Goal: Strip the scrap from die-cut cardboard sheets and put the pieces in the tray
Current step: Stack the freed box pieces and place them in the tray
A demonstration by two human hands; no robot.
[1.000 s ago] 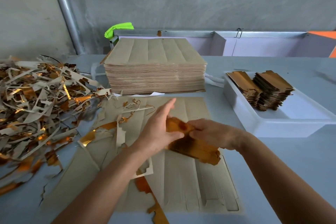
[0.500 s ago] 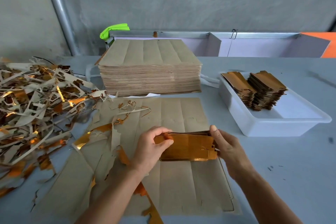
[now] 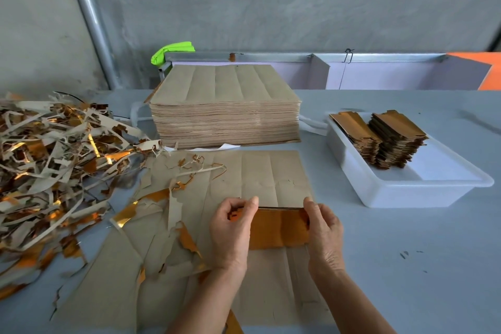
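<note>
Both hands hold a small stack of gold-faced cardboard pieces point(image 3: 279, 229) upright on edge over the brown die-cut sheets point(image 3: 273, 176) lying flat before me. My left hand point(image 3: 230, 230) grips the stack's left end, fingers curled round it. My right hand point(image 3: 324, 230) grips its right end. The white plastic tray point(image 3: 406, 190) sits to the right, apart from my hands, with two stacks of finished pieces point(image 3: 379, 135) in its far part.
A tall stack of uncut brown sheets point(image 3: 225, 106) stands behind the work area. A big heap of gold and grey scrap strips point(image 3: 54, 160) covers the table's left side. Torn scrap point(image 3: 168, 214) lies beside my left hand. Behind are a grey wall and a metal rail.
The gold pieces were loose and tilted between my hands; now they are squared into a neat stack standing on edge. The view has shifted slightly.
</note>
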